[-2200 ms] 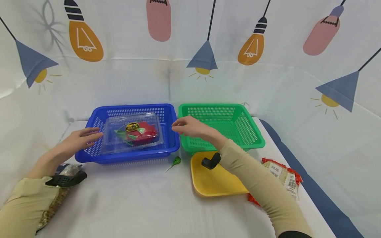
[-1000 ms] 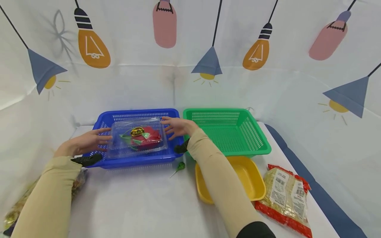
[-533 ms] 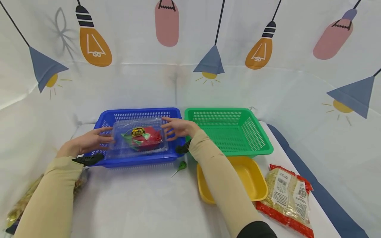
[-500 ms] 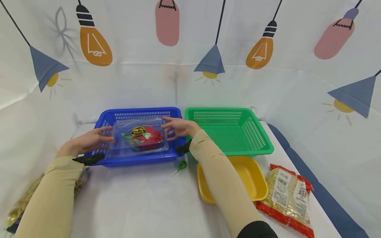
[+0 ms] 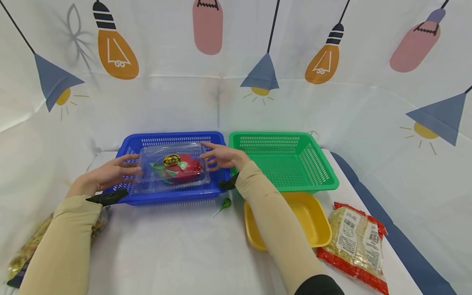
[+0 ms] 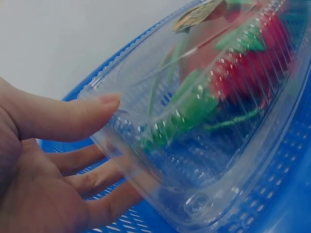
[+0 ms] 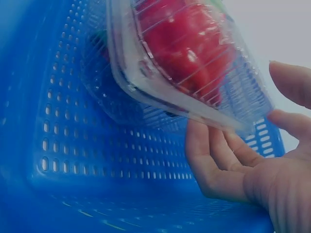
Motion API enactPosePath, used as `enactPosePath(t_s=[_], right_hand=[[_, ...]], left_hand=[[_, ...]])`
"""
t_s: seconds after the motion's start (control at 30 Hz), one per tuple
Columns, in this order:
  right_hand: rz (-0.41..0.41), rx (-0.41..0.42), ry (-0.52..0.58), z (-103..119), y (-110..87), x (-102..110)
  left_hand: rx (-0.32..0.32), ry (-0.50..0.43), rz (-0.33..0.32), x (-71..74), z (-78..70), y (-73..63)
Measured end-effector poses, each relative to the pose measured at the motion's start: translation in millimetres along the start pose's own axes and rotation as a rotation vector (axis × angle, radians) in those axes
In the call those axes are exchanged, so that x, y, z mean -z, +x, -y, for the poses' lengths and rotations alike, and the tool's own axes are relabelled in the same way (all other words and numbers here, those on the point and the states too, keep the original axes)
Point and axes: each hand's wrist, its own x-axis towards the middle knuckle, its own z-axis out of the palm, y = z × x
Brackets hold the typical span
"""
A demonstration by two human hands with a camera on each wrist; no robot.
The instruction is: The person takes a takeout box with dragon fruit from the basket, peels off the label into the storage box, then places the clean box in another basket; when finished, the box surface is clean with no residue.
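A clear plastic clamshell box (image 5: pixel 144 184) with a black-and-gold label sits at a slight tilt in the blue basket (image 5: pixel 166 200). Inside it lies a red fruit with green scales (image 5: pixel 189 170), which looks like a dragon fruit. My left hand (image 5: pixel 107 174) holds the box's left end, thumb (image 6: pixel 92 114) above and fingers below. At the right end, my right hand (image 5: pixel 225 157) has its fingers (image 7: pixel 221 145) curled under the rim, the index tip at the side. Another clear plastic shape (image 7: pixel 99 92) shows beneath the box in the right wrist view; whether it is separate I cannot tell.
To the right of the blue basket stands a green basket (image 5: pixel 287 168). In front of that is a yellow tray (image 5: pixel 313 221), partly under my right forearm. A red-edged bag (image 5: pixel 354 246), a small green lollipop-like thing (image 5: pixel 226 203) and another bag (image 5: pixel 33 246) lie around.
Both hands came in from either side of the blue basket and took hold of the box's ends. Since half a second ago the box has risen slightly, its right end most.
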Motion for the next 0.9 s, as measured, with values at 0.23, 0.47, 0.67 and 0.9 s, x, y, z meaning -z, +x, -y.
enactPosePath(t_s=[0.23,0.47,0.67,0.9], right_hand=[[-0.005,0.046,-0.008,0.0,-4.6,-1.4],[-0.027,0.093,-0.001,-1.8,-6.8,-1.3],[-0.058,0.102,-0.025,-1.7,-8.9,-6.7],[-0.121,0.095,-0.053,9.7,-18.9,-15.4]], left_hand=[[-0.034,0.0,-0.01,-1.5,-0.4,-3.9],[-0.043,0.003,-0.036,-4.2,-2.1,-6.9],[-0.061,0.002,-0.084,-8.8,-1.9,-10.0],[-0.071,0.001,-0.192,-17.7,-11.9,-15.7]])
